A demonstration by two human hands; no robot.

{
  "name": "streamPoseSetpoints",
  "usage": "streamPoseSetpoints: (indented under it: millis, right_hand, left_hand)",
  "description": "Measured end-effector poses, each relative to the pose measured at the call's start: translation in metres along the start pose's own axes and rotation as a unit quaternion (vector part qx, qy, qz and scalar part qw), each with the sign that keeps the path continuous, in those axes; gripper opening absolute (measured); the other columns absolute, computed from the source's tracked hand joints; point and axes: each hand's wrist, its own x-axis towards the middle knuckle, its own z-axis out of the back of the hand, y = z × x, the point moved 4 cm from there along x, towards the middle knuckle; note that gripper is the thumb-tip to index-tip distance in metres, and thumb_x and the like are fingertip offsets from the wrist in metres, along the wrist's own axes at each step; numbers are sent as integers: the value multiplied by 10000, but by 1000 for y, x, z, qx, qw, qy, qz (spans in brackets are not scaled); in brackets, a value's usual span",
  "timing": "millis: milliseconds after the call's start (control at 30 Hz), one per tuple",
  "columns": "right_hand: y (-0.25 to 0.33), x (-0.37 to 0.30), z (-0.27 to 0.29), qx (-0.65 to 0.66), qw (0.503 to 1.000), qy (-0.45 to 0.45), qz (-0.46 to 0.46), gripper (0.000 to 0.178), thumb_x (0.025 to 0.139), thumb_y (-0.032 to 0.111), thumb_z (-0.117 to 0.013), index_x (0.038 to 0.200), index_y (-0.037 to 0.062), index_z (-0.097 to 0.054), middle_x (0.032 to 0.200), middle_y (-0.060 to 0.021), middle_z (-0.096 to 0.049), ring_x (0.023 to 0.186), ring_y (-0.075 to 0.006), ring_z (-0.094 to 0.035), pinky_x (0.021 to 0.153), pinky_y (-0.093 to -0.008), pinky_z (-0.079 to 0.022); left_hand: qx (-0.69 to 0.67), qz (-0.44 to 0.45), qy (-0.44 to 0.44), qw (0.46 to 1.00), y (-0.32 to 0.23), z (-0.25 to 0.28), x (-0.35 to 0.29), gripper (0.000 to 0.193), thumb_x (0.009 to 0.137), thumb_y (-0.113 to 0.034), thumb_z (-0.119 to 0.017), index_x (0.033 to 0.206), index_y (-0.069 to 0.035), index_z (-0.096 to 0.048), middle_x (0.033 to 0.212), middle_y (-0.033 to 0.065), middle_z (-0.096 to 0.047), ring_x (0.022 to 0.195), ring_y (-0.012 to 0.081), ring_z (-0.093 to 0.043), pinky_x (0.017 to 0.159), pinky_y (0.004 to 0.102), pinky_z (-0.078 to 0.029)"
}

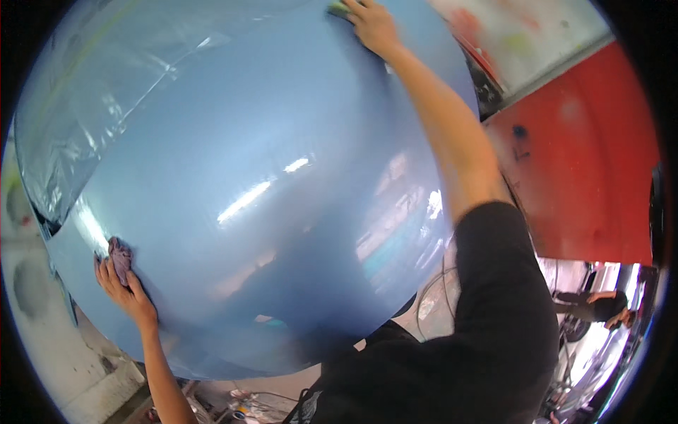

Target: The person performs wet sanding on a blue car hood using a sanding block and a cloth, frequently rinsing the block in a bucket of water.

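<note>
A large glossy blue car panel, curved like a hood, fills most of the view. At its lower left, my left hand is closed on a crumpled purplish cloth that rests against the paint. My right arm stretches to the far edge of the picture. There my right hand grips a small green pad flat against the panel; the picture's rim crops the fingertips.
Clear plastic sheeting covers the panel's upper left. To the right stands a red panel below a paint-stained pale surface. Hoses and clutter lie on the floor below. Another person is at the far right.
</note>
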Motion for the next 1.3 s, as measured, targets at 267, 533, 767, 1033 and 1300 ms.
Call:
streamPoseSetpoints:
  millis: [267, 533, 767, 1033, 1300]
  right_hand:
    - [117, -181, 90, 96, 992, 83, 27, 576, 915, -3, -697, 1475, 118, -637, 1409, -204, -576, 1272, -398, -566, 1128, -461, -423]
    - [-17, -10, 4, 16, 998, -14, 66, 525, 975, 71, -593, 1478, 219, -603, 1328, -207, -624, 1133, -427, -609, 1002, -508, -502]
    - [97, -101, 23, 88, 995, -2, 53, 607, 891, 15, -662, 1467, 201, -616, 1297, -183, -602, 1125, -394, -587, 987, -490, -459]
    - [49, -67, 29, 36, 996, -12, 83, 504, 938, 107, -690, 1419, 258, -664, 1231, -128, -664, 1113, -329, -624, 966, -450, -493]
    - [142, -116, 40, 60, 998, -32, -10, 551, 915, 63, -679, 1450, 192, -641, 1257, -153, -621, 1058, -385, -592, 963, -478, -482]
  left_hand:
    - [34, 14, 2, 999, 7, 18, -15, 521, 1064, -252, -547, 1511, 15, -524, 1605, 240, -447, 1533, 432, -350, 1252, 547, -261]
    - [50, 17, 44, 998, -17, 5, 5, 515, 1072, -231, -533, 1519, 22, -507, 1610, 249, -434, 1534, 447, -342, 1251, 549, -260]
    - [24, 3, 9, 1000, 20, 17, -16, 533, 1085, -266, -522, 1534, 18, -486, 1627, 244, -419, 1541, 440, -333, 1245, 559, -265]
    - [43, 5, 35, 998, 3, 11, -9, 552, 1101, -305, -498, 1553, 11, -470, 1631, 256, -405, 1533, 432, -347, 1245, 566, -271]
    - [45, -6, 16, 999, 20, 17, -18, 529, 1103, -285, -522, 1569, -37, -487, 1632, 261, -396, 1517, 434, -354, 1250, 544, -273]
